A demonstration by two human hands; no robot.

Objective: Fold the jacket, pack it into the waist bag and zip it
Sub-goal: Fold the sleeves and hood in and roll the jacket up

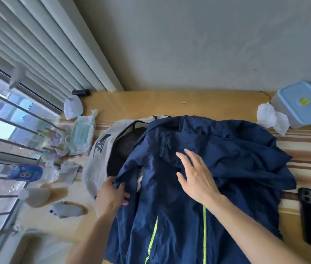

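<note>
Nearest the bottom of the frame, the navy jacket (198, 187) runs lengthwise away from the person, its hem with the yellow-green stripes at the lower edge and its collar end toward the middle of the picture. It lies spread and rumpled on the tabletop (189, 103), not yet folded. The left hand (112, 197) is closed, pinching the jacket's left edge, seemingly a sleeve, right where the cloth overlaps the bag. The right hand (196, 176) is open, fingers spread, palm down on or just above the chest of the jacket; I cannot tell whether it presses. Just beyond the left hand, left of centre, the grey waist bag (97, 155) lies unzipped, its dark inside showing, partly under the jacket's left shoulder. The left hand is the nearer to it, so a fold across the long axis would likely start there.
</note>
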